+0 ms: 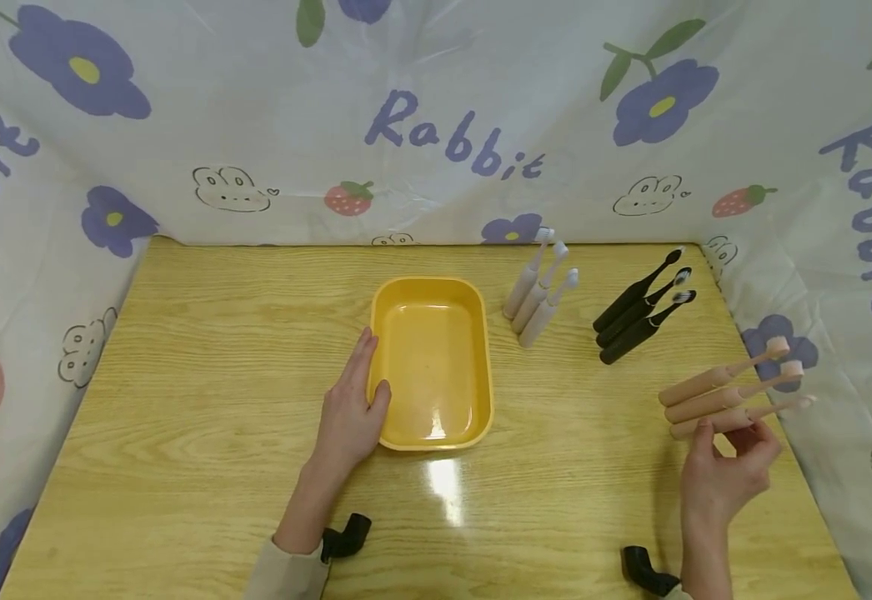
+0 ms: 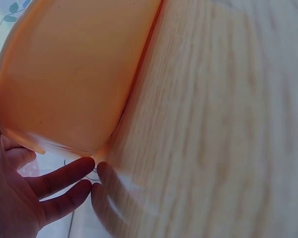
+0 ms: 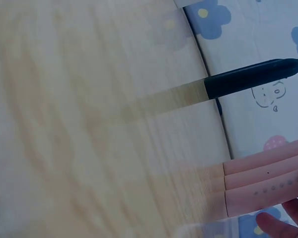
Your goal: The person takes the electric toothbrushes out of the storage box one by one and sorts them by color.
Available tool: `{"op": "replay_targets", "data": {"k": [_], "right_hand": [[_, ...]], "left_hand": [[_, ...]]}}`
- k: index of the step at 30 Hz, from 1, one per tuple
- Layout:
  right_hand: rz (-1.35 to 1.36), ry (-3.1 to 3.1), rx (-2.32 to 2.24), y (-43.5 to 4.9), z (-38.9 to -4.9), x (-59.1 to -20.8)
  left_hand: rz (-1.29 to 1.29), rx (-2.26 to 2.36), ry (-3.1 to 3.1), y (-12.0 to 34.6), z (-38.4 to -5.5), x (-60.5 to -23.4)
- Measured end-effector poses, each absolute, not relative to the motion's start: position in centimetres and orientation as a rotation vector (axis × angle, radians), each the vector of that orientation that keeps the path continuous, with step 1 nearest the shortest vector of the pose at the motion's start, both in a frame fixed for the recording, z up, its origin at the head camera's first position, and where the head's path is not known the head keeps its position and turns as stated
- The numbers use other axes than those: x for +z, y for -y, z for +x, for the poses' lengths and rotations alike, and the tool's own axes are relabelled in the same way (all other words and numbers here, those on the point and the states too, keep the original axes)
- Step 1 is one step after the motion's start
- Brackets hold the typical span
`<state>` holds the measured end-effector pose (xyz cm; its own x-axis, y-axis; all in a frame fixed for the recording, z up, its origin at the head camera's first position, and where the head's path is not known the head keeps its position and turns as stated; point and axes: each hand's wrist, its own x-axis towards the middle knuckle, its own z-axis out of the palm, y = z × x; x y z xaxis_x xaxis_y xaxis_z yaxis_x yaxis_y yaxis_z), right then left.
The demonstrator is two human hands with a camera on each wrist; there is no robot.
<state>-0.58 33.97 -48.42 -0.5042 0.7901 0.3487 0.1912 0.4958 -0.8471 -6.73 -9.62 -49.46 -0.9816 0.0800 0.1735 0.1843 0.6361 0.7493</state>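
My left hand (image 1: 349, 408) rests along the left side of an empty yellow tray (image 1: 490, 367), fingers straight against the outer wall and thumb over the rim. In the left wrist view, two fingers (image 2: 64, 176) stretch low beside the tray's end (image 2: 69, 84), close to the tabletop. At the right, three peach electric toothbrushes (image 1: 706, 400) stand side by side. My right hand (image 1: 729, 475) pinches the handle of the nearest one between thumb and fingers. The right wrist view shows their handles (image 3: 268, 173) with bases at the tabletop; their heads are outside that view.
Three pale electric toothbrushes (image 1: 532, 300) stand behind and right of the tray. Three black ones (image 1: 631, 321) are farther right. A printed cloth (image 1: 436, 200) hangs along the back and sides of the wooden table (image 1: 218, 367). Black wrist mounts (image 1: 346, 537) sit at both forearms.
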Motion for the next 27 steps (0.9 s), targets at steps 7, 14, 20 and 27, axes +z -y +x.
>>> {"op": "replay_targets", "data": {"k": [7, 14, 20, 27], "right_hand": [[-0.799, 2.004, 0.988, -33.9, -0.7, -48.5], [-0.913, 1.957, 1.066, -34.0, -0.7, -47.9], [-0.825, 1.769, 0.969, -34.6, -0.3, -46.0], [-0.533, 1.650, 0.883, -31.0, -1.2, -42.6]], "left_hand": [[-0.214, -1.274, 2.728, 9.5, -6.8, -49.4], [-0.219, -1.282, 2.724, 9.2, -6.7, -49.4], [-0.228, -1.277, 2.719, 8.8, -6.7, -49.6], [-0.235, -1.253, 2.733, 8.6, -6.7, -49.8]]}}
